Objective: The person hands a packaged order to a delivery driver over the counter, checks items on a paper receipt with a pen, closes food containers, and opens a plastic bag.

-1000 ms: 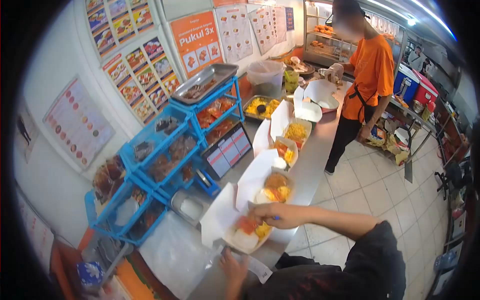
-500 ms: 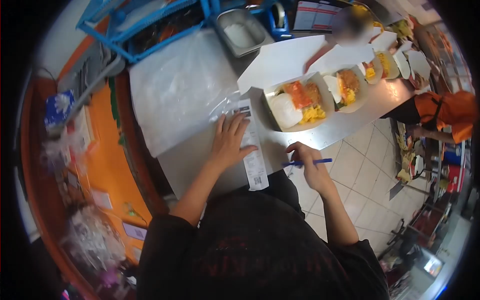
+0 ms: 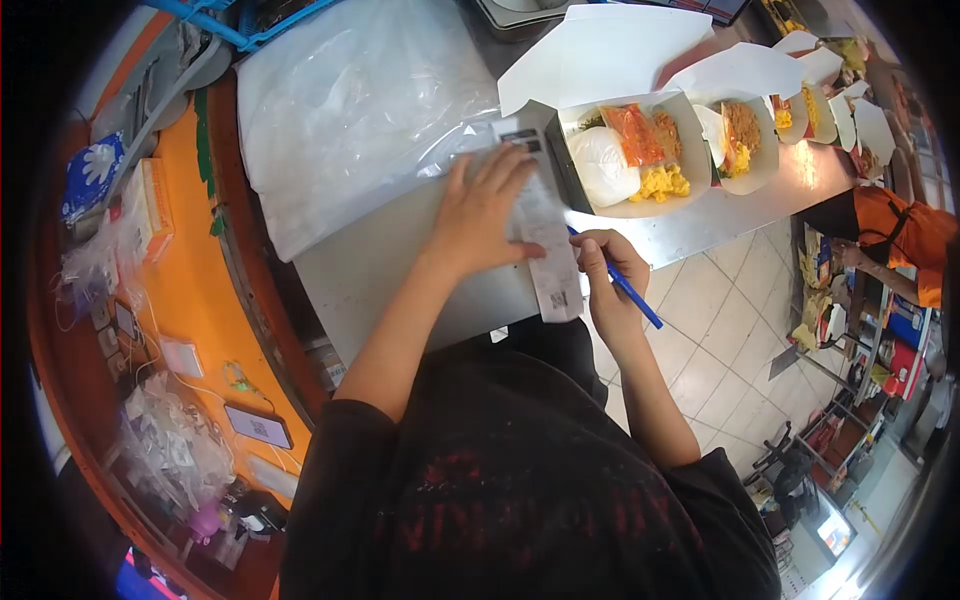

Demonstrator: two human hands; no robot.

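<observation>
My left hand point(image 3: 485, 215) lies spread on a long printed receipt point(image 3: 545, 225), fingers over its upper part and thumb near the middle. The receipt rests on a metal counter, its lower end by the front edge. In my right hand point(image 3: 612, 275) is a blue pen point(image 3: 635, 295), gripped between thumb and fingers at the receipt's right side. Just beyond the hands stands an open takeaway box point(image 3: 655, 208) holding rice, a red sauce packet point(image 3: 632, 136), yellow egg and a browned, fried-looking piece.
A stack of clear plastic bags point(image 3: 350, 120) covers the counter's left side. More open food boxes point(image 3: 740, 140) line the counter to the right. A person in an orange shirt point(image 3: 910, 240) stands at far right. A phone point(image 3: 258, 427) lies on the orange shelf.
My right hand has moved in against the receipt, and the pen now slants instead of lying level. My left hand stays on the receipt. The whole view has shifted.
</observation>
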